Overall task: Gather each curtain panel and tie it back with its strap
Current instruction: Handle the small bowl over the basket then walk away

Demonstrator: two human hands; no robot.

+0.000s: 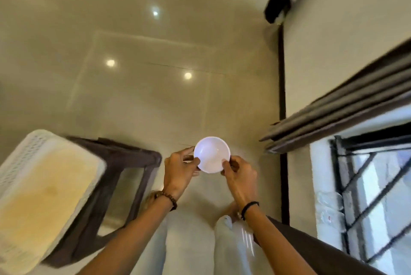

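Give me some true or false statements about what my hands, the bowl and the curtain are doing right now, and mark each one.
1. The left hand and right hand both hold the white bowl: true.
2. The bowl is full of food: false, it looks empty.
3. The curtain hangs to the person's left: false, it hangs on the right, beside the window.
4. A white basket sits at the left: true.
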